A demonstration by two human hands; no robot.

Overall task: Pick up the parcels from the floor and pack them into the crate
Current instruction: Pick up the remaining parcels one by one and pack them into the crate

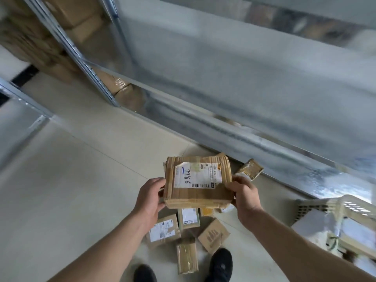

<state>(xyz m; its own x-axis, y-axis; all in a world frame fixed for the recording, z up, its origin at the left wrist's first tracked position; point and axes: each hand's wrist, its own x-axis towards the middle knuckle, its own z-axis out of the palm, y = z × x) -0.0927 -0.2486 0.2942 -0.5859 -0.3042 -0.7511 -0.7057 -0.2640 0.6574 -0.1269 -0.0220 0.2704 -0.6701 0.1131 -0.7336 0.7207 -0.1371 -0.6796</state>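
Two dark shoes (pixel 220 263) at the floor's (pixel 61 180) near edge, small parcels (pixel 187 231) scattered on it just ahead of them. Above the pile, cardboard box (pixel 198 181) with a white label held off the floor: left hand (pixel 149 198) clamps its left side, right hand (pixel 245 197) its right side, fingers wrapped on the edges. Pale crate (pixel 345 208) at right, already holding parcels. One small parcel (pixel 249 168) beyond, against the metal shelf rail (pixel 244 139). Blurred cartons (pixel 67 15) on the shelving far left.
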